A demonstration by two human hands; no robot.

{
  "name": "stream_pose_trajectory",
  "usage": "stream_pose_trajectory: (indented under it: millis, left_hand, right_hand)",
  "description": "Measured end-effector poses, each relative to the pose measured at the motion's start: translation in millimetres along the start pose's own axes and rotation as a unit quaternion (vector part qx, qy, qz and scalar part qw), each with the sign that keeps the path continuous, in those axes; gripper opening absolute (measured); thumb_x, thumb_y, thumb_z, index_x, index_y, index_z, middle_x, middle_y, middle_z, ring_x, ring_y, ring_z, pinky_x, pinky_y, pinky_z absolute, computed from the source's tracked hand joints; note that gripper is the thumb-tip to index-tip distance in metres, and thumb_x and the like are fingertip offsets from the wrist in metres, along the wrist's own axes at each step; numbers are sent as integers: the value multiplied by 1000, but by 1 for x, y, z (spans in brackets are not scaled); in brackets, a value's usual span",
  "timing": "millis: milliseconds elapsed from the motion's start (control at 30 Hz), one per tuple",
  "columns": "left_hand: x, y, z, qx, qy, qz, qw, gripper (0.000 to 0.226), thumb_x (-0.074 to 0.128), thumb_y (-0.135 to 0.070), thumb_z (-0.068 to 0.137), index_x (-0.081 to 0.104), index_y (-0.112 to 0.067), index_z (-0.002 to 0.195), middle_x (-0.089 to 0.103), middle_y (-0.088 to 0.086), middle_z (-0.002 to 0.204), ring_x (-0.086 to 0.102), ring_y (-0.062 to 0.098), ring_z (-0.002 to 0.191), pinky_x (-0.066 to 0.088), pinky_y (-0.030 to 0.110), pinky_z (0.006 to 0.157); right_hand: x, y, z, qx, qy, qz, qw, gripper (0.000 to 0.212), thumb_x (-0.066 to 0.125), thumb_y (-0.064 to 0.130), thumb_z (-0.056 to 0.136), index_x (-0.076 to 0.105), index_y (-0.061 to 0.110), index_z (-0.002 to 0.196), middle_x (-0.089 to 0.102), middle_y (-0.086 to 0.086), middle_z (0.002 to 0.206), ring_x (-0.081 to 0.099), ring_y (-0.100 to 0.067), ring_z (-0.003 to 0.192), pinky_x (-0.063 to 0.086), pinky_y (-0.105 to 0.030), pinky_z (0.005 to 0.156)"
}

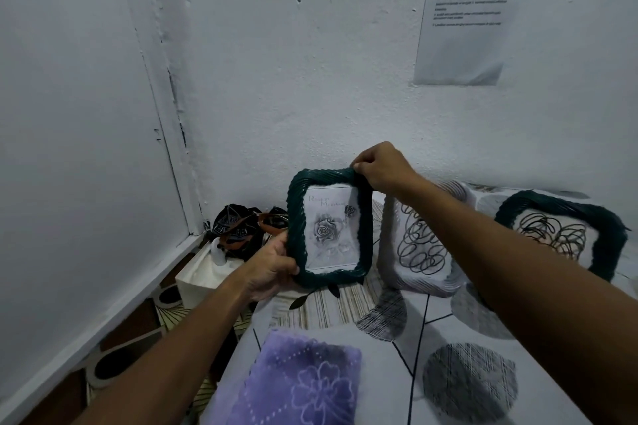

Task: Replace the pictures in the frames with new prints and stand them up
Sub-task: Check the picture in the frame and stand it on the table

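Gripping the light, stiff green frame (329, 228), left hand (272, 264) clasps its side, right hand (379, 166) pinches its top corner; likely fragile.

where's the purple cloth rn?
Head view, bottom centre: purple cloth lies on the patterned table, nearer the camera than the held green rose frame.

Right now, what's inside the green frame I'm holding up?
The green frame held by the left hand and right hand shows a grey rose print with faint lettering on top. Its back is hidden.
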State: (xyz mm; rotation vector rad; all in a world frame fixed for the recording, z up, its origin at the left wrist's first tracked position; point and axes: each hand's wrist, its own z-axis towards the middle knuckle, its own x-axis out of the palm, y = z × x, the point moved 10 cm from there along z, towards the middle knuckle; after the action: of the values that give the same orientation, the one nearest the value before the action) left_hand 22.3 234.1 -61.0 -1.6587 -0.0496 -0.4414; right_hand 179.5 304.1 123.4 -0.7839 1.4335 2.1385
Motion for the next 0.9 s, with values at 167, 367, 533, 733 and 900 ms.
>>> stream_pose_trajectory:
  millis: [167, 367, 533, 733, 900]
  left_hand:
    - [-2, 9, 2, -1, -3, 9, 1000, 86, 47, 14, 55, 43, -15, 136, 54, 25, 130, 59, 41, 107, 54, 59, 76]
    - [2, 10, -2, -7, -6, -21, 1000, 79, 46, 13, 54, 50, -15, 127, 66, 17, 114, 63, 36, 102, 56, 51, 74]
    - [2, 11, -3, -35, -6, -13, 999, 76, 45, 13, 54, 50, -8, 126, 66, 18, 113, 65, 34, 101, 57, 49, 75]
    - [8, 10, -11, -51, -8, -7, 999, 65, 48, 16, 56, 52, 0, 118, 66, 22, 106, 67, 33, 94, 59, 42, 74]
    - [-10, 1, -26, -32, -79, 51, 995, 56, 50, 25, 79, 51, -3, 127, 69, 14, 106, 69, 26, 86, 59, 33, 63]
  right_hand:
    - [5, -8, -2, 8, -4, -14, 1000, 21, 55, 9, 93, 72, 2, 104, 70, -15, 106, 61, -21, 95, 41, -23, 75]
    - [15, -10, -5, 17, -3, -10, 1000, 23, 55, 8, 93, 71, 3, 109, 69, -14, 110, 57, -16, 91, 40, -21, 75]
    - [17, -7, -6, 25, -2, -11, 1000, 24, 54, 8, 93, 71, 4, 110, 69, -15, 110, 56, -16, 88, 38, -18, 72]
    - [16, -5, -10, 21, -4, -16, 1000, 24, 55, 12, 93, 72, 5, 109, 70, -12, 110, 55, -14, 88, 37, -19, 73]
    - [10, -1, -21, 30, -21, 5, 999, 32, 60, 21, 91, 67, 2, 116, 66, -14, 119, 59, -24, 109, 41, -24, 86]
